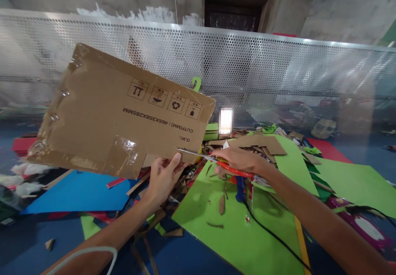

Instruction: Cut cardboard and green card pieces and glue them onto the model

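Note:
A big brown cardboard sheet (102,101), printed with upside-down symbols and lettering and taped at its edges, is held up tilted on the left. My left hand (162,178) pinches its lower edge, thumb on the printed face. My right hand (236,159) is closed around the orange-red handles of a pair of scissors (200,155). Their blades point left and lie at the cardboard's lower right part, close to my left thumb. A flap is cut along the lower edge beside my left hand. Below my right hand is a blue glue gun (240,189) with a black cord.
Green sheets (213,225) and a blue sheet (83,192) lie on the blue surface. Cardboard scraps (260,143) are heaped in the middle. A perforated metal panel (278,77) stands behind. A purple object (360,225) sits at the right.

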A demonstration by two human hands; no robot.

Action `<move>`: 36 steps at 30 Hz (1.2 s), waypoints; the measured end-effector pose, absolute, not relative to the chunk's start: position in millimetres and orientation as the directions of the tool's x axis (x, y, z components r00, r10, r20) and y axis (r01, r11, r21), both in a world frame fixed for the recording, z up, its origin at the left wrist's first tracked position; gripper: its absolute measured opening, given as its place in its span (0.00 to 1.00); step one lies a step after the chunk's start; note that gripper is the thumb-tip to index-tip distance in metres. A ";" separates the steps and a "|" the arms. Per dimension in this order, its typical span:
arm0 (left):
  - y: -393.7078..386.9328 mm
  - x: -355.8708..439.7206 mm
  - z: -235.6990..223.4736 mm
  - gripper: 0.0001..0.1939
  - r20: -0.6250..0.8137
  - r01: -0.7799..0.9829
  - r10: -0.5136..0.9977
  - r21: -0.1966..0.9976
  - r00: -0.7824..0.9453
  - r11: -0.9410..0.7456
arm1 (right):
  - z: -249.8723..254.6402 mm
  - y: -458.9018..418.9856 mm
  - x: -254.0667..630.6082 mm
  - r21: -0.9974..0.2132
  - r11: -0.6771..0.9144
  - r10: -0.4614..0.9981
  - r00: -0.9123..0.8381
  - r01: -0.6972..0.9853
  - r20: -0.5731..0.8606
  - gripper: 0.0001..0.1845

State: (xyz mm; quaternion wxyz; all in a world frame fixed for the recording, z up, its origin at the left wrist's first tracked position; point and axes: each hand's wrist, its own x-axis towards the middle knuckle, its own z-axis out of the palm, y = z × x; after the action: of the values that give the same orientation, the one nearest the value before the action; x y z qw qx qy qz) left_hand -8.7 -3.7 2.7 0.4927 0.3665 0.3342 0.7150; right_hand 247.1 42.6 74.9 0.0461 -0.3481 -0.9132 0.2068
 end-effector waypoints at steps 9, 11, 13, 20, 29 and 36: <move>-4.3 -7.6 4.8 0.21 0.186 -0.461 0.953 0.842 -0.241 -0.281 | 82.8 32.7 242.7 -0.381 0.655 0.690 -0.722 0.653 -0.051 0.30; -3.7 -8.4 3.1 0.20 0.203 -0.458 0.950 0.839 -0.239 -0.294 | 83.0 31.5 241.4 -0.382 0.650 0.703 -0.710 0.657 -0.026 0.31; -3.1 -8.9 2.2 0.20 0.217 -0.452 0.949 0.840 -0.227 -0.300 | 82.6 30.7 239.9 -0.382 0.648 0.710 -0.704 0.659 -0.012 0.30; -4.2 -8.0 4.5 0.21 0.180 -0.474 0.949 0.833 -0.258 -0.287 | 82.8 29.7 237.4 -0.380 0.656 0.707 -0.707 0.652 0.009 0.26; -7.0 -4.3 9.7 0.24 0.186 -0.438 0.948 0.852 -0.258 -0.286 | 78.3 33.5 237.4 -0.372 0.682 0.680 -0.733 0.629 0.007 0.23; -5.7 -4.8 7.1 0.23 0.211 -0.414 0.945 0.859 -0.252 -0.302 | 79.6 30.2 233.8 -0.367 0.678 0.692 -0.722 0.637 0.025 0.24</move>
State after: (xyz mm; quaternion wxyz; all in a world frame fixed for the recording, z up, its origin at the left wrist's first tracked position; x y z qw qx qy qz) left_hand -4.8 -5.7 7.1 0.4778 0.3821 0.3474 0.7107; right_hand 233.8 30.2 79.6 0.0810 -0.3641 -0.9123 0.1690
